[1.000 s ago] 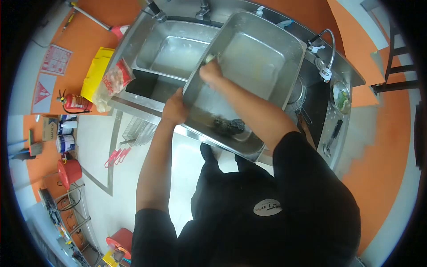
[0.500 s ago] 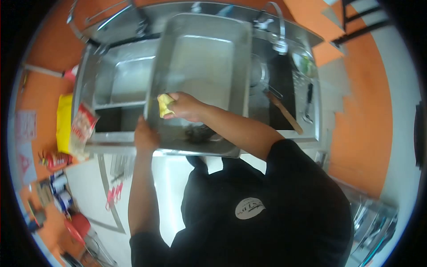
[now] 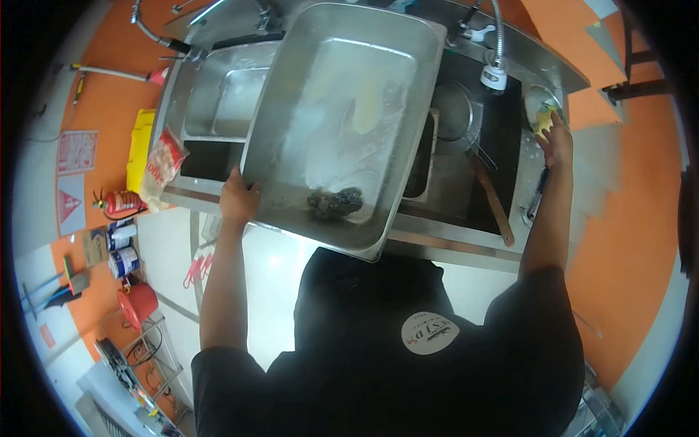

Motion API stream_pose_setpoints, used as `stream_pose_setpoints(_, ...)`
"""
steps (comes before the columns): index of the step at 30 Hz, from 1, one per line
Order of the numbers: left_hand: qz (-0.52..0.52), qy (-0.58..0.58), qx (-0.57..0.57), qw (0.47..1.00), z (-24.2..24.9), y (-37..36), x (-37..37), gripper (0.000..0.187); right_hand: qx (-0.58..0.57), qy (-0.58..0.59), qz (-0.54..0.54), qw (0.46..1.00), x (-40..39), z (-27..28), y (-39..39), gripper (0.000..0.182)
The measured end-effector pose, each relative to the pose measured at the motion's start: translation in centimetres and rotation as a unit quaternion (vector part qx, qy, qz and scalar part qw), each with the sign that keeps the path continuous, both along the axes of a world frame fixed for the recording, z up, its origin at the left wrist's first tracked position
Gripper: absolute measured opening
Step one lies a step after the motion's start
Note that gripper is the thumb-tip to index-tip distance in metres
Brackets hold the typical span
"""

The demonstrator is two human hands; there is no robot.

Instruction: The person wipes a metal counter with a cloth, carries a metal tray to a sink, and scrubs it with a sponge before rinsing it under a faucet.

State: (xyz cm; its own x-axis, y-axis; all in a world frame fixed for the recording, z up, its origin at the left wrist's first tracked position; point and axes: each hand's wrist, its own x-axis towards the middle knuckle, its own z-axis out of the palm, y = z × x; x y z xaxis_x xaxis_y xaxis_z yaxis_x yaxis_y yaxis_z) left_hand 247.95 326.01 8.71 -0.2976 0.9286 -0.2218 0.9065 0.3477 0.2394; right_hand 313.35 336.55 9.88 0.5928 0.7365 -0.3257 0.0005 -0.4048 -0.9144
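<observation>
A large deep metal tray lies tilted across the sink counter, with whitish and yellowish liquid on its bottom. My left hand grips its left rim near the lower corner. Inside the tray, near its lower end, sits a dark scouring pad. Far to the right, my right hand holds a yellow sponge at the edge of a small round bowl. Its fingers are closed round the sponge. Part of the bowl is hidden behind the sponge and fingers.
Left of the tray is a sink basin with a plastic packet at the counter's edge. To the right are a strainer, a wooden handle, a ladle and a spray tap. A fire extinguisher stands left.
My right hand has moved with the sponge from over the tray's left side to the bowl at the far right. The camera view has shifted; my left hand stays on the rim.
</observation>
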Motion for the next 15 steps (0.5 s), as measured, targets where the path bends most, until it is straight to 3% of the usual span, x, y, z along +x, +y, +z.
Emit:
stream_pose_setpoints(2,-0.051,-0.065,0.043,0.996,-1.2,-0.1,-1.1,0.047,0.01,-0.238,0.069,0.969,-6.6,2.3,-1.5,0.043)
stream_pose_setpoints(3,-0.045,-0.065,0.044,0.996,-0.7,-0.1,-1.2,0.047,0.038,-0.373,0.119,0.92,-13.5,5.3,-3.6,0.038)
stream_pose_setpoints(4,-0.07,-0.116,0.044,0.99,0.2,0.0,-1.1,0.048,0.134,-0.305,0.174,0.927,-18.0,5.1,-4.9,0.027)
stream_pose_setpoints(5,-0.097,-0.167,0.044,0.98,0.7,0.0,-1.1,0.05,0.167,-0.254,0.313,0.9,-21.8,5.0,-5.8,0.026)
stream_pose_setpoints(6,-0.095,-0.169,0.042,0.98,0.7,0.0,-1.5,0.05,0.093,-0.185,0.453,0.867,-25.9,6.2,-7.0,0.03)
stream_pose_setpoints(7,-0.103,-0.207,0.03,0.973,0.5,0.1,-2.0,0.051,0.092,-0.092,0.579,0.805,-29.6,6.0,-7.6,0.034)
stream_pose_setpoints(8,-0.112,-0.245,0.018,0.963,0.4,0.2,-2.3,0.052,0.152,-0.185,0.684,0.688,-32.4,3.1,-7.6,0.038)
stream_pose_setpoints(10,-0.101,-0.276,0.014,0.956,0.4,0.0,-2.1,0.055,-0.109,-0.273,0.795,0.531,-37.8,1.9,-7.8,0.041)
stream_pose_setpoints(11,-0.087,-0.304,0.012,0.949,0.3,0.1,-2.3,0.059,-0.115,-0.274,0.788,0.539,-38.9,-0.2,-8.3,0.041)
stream_pose_setpoints(13,-0.112,-0.348,0.005,0.931,-1.1,0.2,-3.0,0.065,-0.097,-0.29,0.821,0.482,-41.0,-5.8,-9.7,0.045)
stream_pose_setpoints(14,-0.102,-0.363,0.006,0.926,-1.1,0.1,-2.9,0.067,-0.107,-0.291,0.815,0.489,-42.2,-7.3,-10.0,0.045)
stream_pose_setpoints(15,-0.089,-0.379,0.006,0.921,-1.0,-0.1,-2.7,0.069,-0.054,-0.21,0.794,0.568,-43.5,-8.6,-10.4,0.044)
